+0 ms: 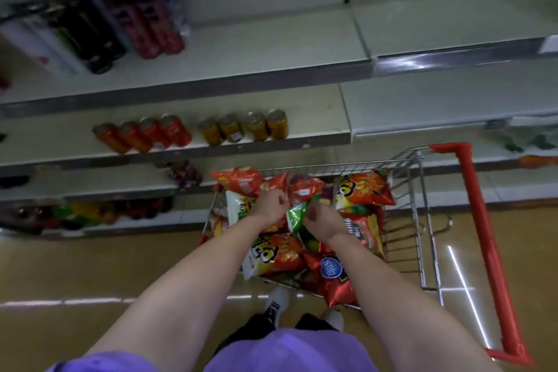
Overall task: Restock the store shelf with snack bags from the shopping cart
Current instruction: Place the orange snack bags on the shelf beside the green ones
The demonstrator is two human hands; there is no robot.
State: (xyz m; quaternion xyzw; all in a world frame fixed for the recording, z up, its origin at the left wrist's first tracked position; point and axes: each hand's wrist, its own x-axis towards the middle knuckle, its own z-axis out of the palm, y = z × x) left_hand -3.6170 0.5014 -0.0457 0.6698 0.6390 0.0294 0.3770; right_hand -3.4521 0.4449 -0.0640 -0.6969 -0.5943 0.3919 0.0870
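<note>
Shelf (271, 48): left of the cart, bare boards above; four red cans (142, 136), four yellow cans (244, 127).
Cart (422, 205): piled with roughly ten snack bags (365, 187); restocking looks barely begun.
Left hand (268, 204): curled, pinching a red bag (302, 187).
Right hand (320, 219): curled, gripping a green bag (294, 217).

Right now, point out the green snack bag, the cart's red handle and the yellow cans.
green snack bag (294, 216), head view, crinkled top between the hands.
red handle (480, 220), head view, middle of the long bar.
yellow cans (231, 128), head view, second can's side.
</note>
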